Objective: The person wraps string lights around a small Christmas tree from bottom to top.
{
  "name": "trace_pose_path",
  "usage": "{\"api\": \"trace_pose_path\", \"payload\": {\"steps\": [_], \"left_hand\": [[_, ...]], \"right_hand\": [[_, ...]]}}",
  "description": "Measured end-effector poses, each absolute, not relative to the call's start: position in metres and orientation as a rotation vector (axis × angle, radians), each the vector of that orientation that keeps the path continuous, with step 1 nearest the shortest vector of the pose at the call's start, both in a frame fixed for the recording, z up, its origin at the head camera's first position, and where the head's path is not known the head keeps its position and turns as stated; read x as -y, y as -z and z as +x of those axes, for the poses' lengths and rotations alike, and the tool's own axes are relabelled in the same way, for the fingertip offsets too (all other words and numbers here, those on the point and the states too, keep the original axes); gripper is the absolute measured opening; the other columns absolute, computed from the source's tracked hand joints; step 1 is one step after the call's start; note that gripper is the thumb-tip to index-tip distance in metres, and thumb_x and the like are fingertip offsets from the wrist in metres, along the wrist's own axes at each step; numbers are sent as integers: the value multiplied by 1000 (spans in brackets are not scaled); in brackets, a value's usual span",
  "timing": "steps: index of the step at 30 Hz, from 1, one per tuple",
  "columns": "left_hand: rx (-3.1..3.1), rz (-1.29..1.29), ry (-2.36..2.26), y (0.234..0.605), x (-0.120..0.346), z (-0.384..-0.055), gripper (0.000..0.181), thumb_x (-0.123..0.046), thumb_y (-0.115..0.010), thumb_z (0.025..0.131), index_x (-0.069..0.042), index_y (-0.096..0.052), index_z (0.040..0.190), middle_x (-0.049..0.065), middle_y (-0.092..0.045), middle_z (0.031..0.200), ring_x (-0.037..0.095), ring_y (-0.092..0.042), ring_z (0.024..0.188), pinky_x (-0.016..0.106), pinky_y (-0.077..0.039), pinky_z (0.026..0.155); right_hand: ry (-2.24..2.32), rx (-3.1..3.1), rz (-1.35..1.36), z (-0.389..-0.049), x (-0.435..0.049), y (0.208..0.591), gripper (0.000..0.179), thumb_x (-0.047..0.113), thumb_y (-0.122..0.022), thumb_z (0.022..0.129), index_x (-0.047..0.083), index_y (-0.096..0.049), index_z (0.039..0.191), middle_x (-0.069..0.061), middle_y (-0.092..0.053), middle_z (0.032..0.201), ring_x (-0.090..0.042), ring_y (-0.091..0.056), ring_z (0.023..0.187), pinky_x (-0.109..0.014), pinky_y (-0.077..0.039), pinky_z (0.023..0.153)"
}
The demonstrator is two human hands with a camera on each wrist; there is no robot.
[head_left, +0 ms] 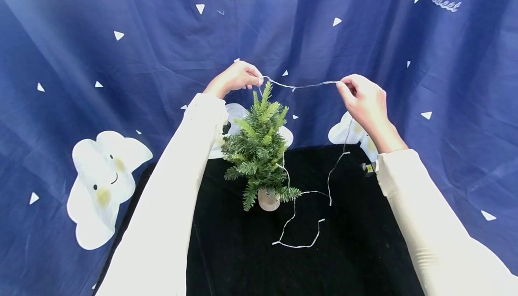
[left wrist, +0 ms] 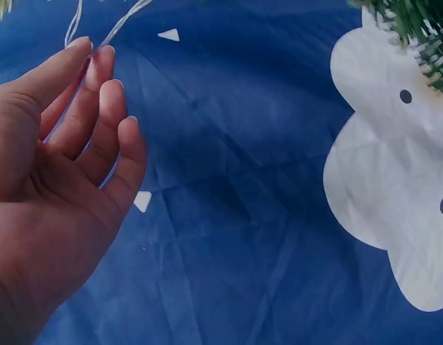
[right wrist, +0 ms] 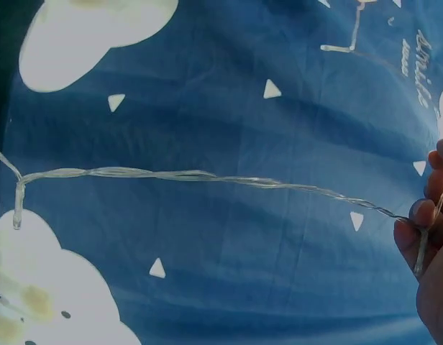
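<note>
A small green artificial Christmas tree (head_left: 259,147) stands upright in a pale round pot. Just left of its tip, my left hand (head_left: 238,79) pinches a thin clear string of lights (head_left: 311,85) between thumb and index finger. In the left wrist view the other fingers of that hand (left wrist: 70,136) are loosely bent. To the right of the tip, my right hand (head_left: 364,100) pinches the same string, which spans between both hands with a slight sag. From the right hand (right wrist: 434,223) more wire hangs down, and part of the string lies by the pot and against the right branches.
A black cloth (head_left: 348,251) covers the table under the tree. Behind it hangs a blue curtain (head_left: 162,57) with white triangles and smiling clouds (head_left: 101,188). A small dark object with a yellow-green patch (head_left: 369,168) sits by the right sleeve.
</note>
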State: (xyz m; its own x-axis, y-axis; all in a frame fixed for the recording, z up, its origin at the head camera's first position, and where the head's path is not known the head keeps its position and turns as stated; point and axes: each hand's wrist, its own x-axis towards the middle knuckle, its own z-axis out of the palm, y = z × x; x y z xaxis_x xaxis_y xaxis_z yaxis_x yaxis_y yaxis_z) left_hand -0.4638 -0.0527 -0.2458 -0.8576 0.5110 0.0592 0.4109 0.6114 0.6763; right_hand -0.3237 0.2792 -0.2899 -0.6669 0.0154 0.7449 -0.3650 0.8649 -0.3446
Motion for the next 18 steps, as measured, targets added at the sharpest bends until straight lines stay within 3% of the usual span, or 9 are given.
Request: {"api": "trace_pose_path", "payload": {"steps": [11, 18], "left_hand": [[-2627, 597, -1325, 262, 80, -459, 19, -14, -68, 94, -9, -69, 112, -8, -70, 87, 15, -59, 75, 21, -45, 65], [-2605, 561, -1442, 277, 92, -454, 12, -20, -67, 96, -13, -71, 105, -9, -71, 86, 20, -61, 82, 33, -49, 79]], "right_hand": [[-615, 2257, 293, -343, -238, 262, 30, 35, -56, 101, 10, -73, 102, -8, -67, 85, -23, -57, 76, -41, -40, 74], [-575, 2203, 377, -341, -213, 240, 30, 34, -56, 102, 9, -74, 101, -8, -64, 81, -22, -56, 74, -39, -39, 70]]}}
